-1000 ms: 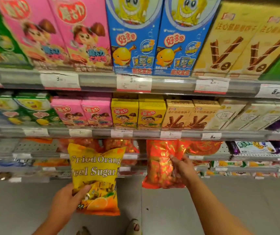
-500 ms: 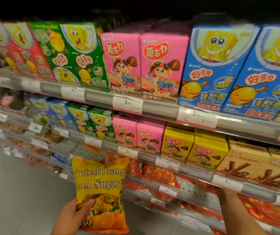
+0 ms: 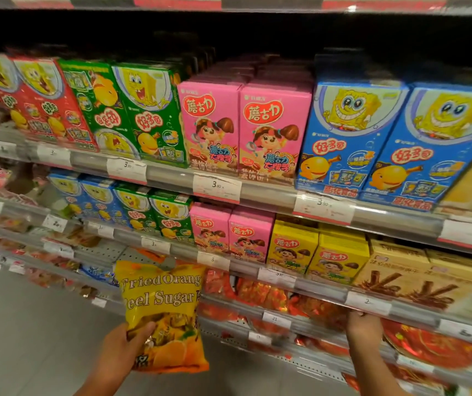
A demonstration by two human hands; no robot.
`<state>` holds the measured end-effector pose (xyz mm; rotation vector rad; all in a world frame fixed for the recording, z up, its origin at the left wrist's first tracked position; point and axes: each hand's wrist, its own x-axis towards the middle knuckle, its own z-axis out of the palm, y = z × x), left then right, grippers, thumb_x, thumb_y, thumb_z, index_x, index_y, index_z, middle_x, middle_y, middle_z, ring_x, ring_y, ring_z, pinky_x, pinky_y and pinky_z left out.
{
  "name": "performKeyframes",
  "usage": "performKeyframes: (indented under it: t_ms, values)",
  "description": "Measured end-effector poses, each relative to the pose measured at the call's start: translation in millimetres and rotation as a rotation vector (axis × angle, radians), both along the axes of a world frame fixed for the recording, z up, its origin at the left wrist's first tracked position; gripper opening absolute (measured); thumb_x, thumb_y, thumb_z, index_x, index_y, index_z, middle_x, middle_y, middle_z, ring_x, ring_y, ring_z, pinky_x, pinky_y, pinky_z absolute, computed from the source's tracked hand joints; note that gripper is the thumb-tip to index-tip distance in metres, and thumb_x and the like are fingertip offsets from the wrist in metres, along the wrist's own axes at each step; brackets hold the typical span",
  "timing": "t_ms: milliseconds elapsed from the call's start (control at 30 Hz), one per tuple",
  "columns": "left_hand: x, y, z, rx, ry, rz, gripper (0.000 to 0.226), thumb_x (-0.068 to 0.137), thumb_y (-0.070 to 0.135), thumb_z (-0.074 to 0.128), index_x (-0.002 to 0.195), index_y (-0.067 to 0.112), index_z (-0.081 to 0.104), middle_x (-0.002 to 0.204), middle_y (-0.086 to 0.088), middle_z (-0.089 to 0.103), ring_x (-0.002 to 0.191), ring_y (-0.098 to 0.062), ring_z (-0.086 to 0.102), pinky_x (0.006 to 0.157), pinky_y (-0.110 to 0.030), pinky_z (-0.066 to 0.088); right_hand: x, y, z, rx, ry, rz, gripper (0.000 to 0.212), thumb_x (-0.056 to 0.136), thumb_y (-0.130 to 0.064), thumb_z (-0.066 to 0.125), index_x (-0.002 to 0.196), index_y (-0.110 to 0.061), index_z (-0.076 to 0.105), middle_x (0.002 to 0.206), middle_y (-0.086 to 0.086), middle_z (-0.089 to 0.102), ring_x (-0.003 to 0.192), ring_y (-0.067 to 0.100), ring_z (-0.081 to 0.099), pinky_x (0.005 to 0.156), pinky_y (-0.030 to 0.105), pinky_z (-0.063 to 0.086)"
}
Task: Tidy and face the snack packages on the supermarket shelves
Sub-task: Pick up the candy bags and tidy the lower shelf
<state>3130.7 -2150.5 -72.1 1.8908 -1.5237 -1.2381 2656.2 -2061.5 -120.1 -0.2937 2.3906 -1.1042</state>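
The view has swung left since before. The left hand [image 3: 120,350] grips 1 yellow bag [image 3: 161,315] near the shelves [image 3: 272,192]; the right hand [image 3: 363,324], fingers hidden, reaches among red bags [image 3: 263,295]. 2 pink boxes [image 3: 243,127] stand above.

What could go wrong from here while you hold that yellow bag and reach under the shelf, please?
The left hand grips the orange peel sugar bag only at its lower part, out over the floor, so it may flop or slip. The right hand reaches in among the red foil bags with its fingers hidden, and could drag one off the edge. Its wrist sits close under a price tag and might knock it loose.
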Motion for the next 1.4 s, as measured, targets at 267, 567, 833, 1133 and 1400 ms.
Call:
performKeyframes:
  t_ms: [267, 567, 833, 1133, 1400]
  values:
    - [10.8, -20.0, -8.1, -0.108, -0.017, -0.053, 0.012, 0.090, 0.032, 0.072, 0.092, 0.020, 0.071, 0.072, 0.017, 0.069, 0.079, -0.007, 0.066, 0.063, -0.015, 0.042, 206.0, -5.5, 6.9, -0.149, -0.408, 0.702, 0.016, 0.097, -0.017, 0.068, 0.110, -0.009, 0.069, 0.094, 0.001, 0.073, 0.065, 0.016, 0.067, 0.057, 0.021, 0.051]
    - [55.4, -70.7, -38.4, 0.031, 0.165, -0.272, 0.024, 0.087, 0.044, 0.075, 0.106, 0.029, 0.073, 0.094, 0.008, 0.077, 0.096, -0.012, 0.071, 0.083, -0.032, 0.052, 319.3, -82.8, 32.8, -0.043, -0.263, 0.883, 0.050, 0.076, -0.064, 0.077, 0.119, -0.058, 0.053, 0.115, -0.027, 0.066, 0.101, 0.000, 0.066, 0.081, 0.022, 0.056]
    - [142.3, -176.4, -44.2, -0.021, 0.096, -0.383, 0.005, 0.089, 0.045, 0.070, 0.087, 0.041, 0.067, 0.074, 0.025, 0.069, 0.075, 0.006, 0.064, 0.069, -0.022, 0.047, 428.4, -177.8, 21.6, 0.078, -0.100, 0.733, 0.061, 0.088, -0.052, 0.073, 0.139, -0.022, 0.058, 0.136, 0.001, 0.064, 0.127, 0.023, 0.059, 0.106, 0.036, 0.047]
    - [161.0, -280.0, -66.1, 0.046, 0.007, -0.527, 0.044, 0.091, 0.047, 0.067, 0.129, 0.027, 0.059, 0.111, 0.007, 0.069, 0.100, -0.011, 0.065, 0.082, -0.029, 0.050, 454.5, -245.3, 8.2, 0.041, 0.010, 0.550, 0.053, 0.089, -0.061, 0.061, 0.133, -0.030, 0.060, 0.119, -0.013, 0.067, 0.117, 0.013, 0.063, 0.088, 0.021, 0.046]
    - [140.8, -349.5, -82.5, 0.015, -0.121, -0.426, 0.030, 0.095, 0.026, 0.067, 0.119, 0.009, 0.068, 0.110, -0.012, 0.073, 0.099, -0.026, 0.067, 0.083, -0.028, 0.050, 447.0, -311.8, -2.4, 0.124, -0.071, 0.528, 0.034, 0.100, -0.036, 0.059, 0.133, -0.026, 0.059, 0.118, -0.001, 0.069, 0.109, 0.017, 0.063, 0.083, 0.023, 0.045]
